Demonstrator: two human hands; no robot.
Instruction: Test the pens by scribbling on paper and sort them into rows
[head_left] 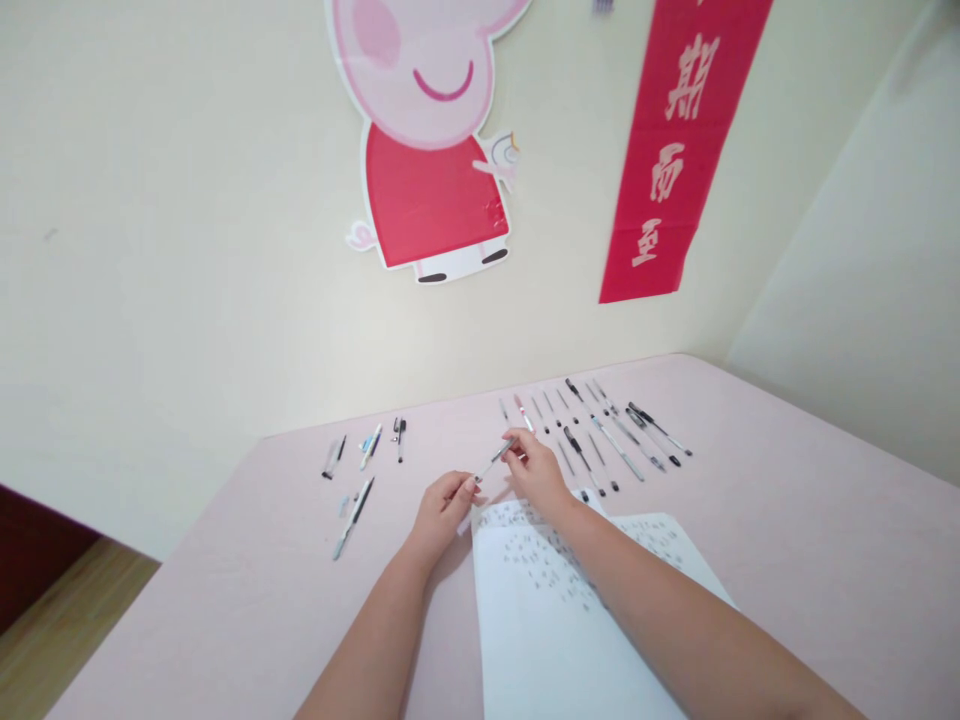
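Observation:
A slim pen with a clear barrel and a dark end [493, 463] slants between my two hands, above the far edge of the paper. My left hand [444, 508] pinches its lower end. The fingers of my right hand [537, 472] close on the upper, darker end, hiding part of it. Beneath my right forearm lie white sheets [540, 640] marked with many small dark scribbles. Just beyond my right hand rests a pink-and-white pen [524, 412].
Many pens and refills lie to the right, among them a black-capped pen [660, 428] and a pale pen [618, 448]. On the left are a black-and-silver pen [354, 517] and a blue-and-white pen [370, 447]. The pink table [810, 520] meets the wall behind.

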